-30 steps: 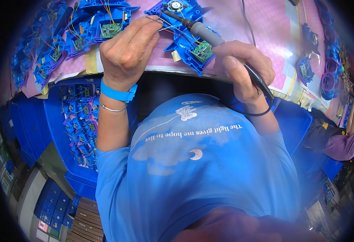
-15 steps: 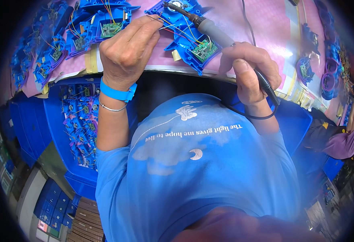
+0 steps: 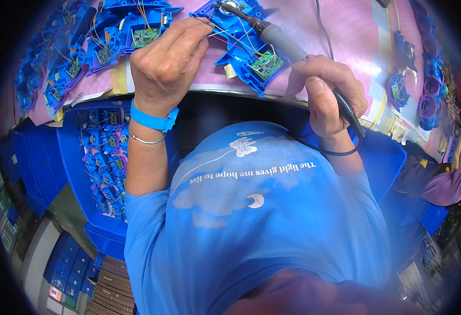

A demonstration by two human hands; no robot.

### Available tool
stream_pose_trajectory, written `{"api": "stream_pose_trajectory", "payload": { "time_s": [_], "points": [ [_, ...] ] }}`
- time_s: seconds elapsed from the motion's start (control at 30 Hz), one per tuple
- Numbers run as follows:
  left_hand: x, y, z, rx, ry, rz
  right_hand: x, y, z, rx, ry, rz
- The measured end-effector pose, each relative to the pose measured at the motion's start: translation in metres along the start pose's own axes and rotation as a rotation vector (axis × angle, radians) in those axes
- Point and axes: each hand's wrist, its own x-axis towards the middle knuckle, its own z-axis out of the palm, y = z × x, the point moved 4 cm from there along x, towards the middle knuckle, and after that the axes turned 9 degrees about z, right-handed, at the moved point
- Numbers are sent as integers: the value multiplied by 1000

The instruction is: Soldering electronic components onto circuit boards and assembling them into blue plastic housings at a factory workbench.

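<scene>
The soldering iron (image 3: pixel 284 43) had a dull grey handle, a dark metal barrel and a black cord (image 3: pixel 357 123) curving below the grip. It was held above the pink-covered counter (image 3: pixel 353 31), its long axis slanting from lower right to upper left, its tip pointing up-left over the round metal part (image 3: pixel 230 7) in a blue casing (image 3: pixel 243 71); whether they touched I could not tell. The casing lay on the counter, also running from upper left to lower right, with a green circuit board (image 3: pixel 267 64) at the near end and coloured leads. Of the hands, the right hand (image 3: pixel 332 86) was wrapped round the iron; the left hand (image 3: pixel 170 58) pinched thin wires (image 3: pixel 220 33) at its fingertips. Pale lettering (image 3: pixel 251 173) crossed the blue shirt (image 3: pixel 272 226), upside down.
</scene>
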Motion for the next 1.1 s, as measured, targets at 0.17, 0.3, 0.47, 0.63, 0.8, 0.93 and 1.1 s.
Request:
{"api": "stream_pose_trajectory", "payload": {
  "time_s": [0.17,0.3,0.47,0.63,0.8,0.93,1.1],
  "points": [
    [-1,0,-2,18,17,-22,-1,-6,-2,-72,-81,59],
    [7,-2,-16,46,135,-129,-2,-7,-7,-65,-56,79],
    [24,9,-24,-21,78,-226,-3,-5,-9,-62,-45,55],
    [15,0,-8,-128,-11,-133,-4,-6,-6,-73,-55,94],
    [8,1,-8,-55,11,-70,0,-5,0,-153,-82,43],
    [5,3,-7,-31,43,-5,3,-4,4,-143,-107,58],
    [3,3,-5,-7,62,15,4,-3,6,-163,-109,115]
  ]
}}
